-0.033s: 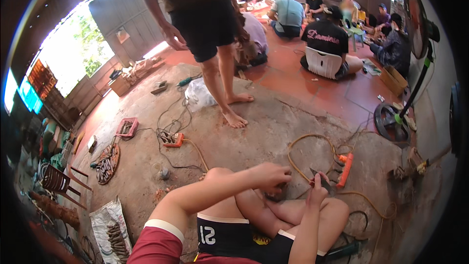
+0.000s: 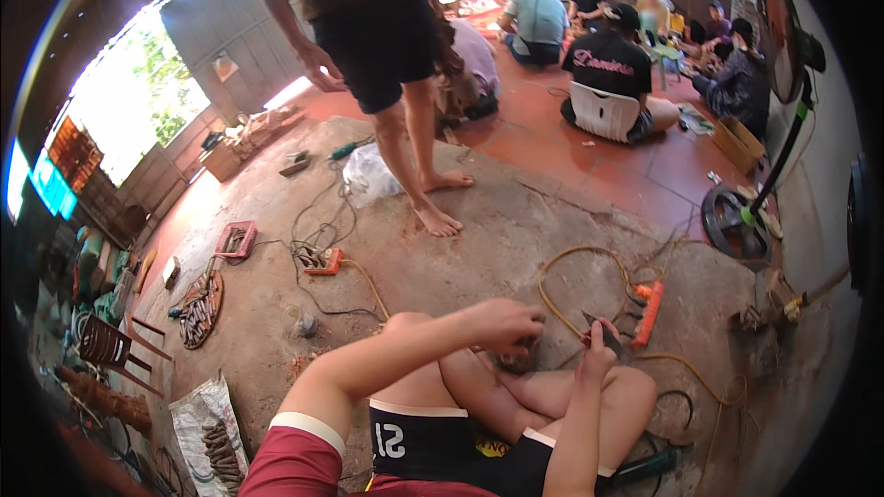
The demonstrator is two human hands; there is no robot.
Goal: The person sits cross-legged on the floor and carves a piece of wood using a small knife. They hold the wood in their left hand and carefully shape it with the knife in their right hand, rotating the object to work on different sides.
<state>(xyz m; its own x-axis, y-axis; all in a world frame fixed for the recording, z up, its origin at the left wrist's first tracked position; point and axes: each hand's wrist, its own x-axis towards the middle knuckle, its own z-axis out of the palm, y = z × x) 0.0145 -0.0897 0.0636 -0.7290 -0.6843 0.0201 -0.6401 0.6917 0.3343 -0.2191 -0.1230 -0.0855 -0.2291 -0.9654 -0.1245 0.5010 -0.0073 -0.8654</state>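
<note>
I sit cross-legged on the concrete floor [image 2: 479, 239]. My left hand [image 2: 506, 320] reaches across my knees, its fingers curled down on a small dark piece [image 2: 518, 356] by my shin. A little to its right, my right hand [image 2: 599, 356] is shut on a dark, blade-like tool [image 2: 594, 327] whose tip points up and to the left. The two hands are a short way apart. How the piece is shaped is too small to tell.
An orange power strip [image 2: 649, 313] and a loop of yellow cable [image 2: 571, 267] lie just beyond my hands. A barefoot person [image 2: 405, 129] stands ahead. Several people sit at the back right. A fan base [image 2: 737, 221] stands right; another power strip [image 2: 322, 262], a tray [image 2: 198, 308] and a sack [image 2: 216, 433] lie left.
</note>
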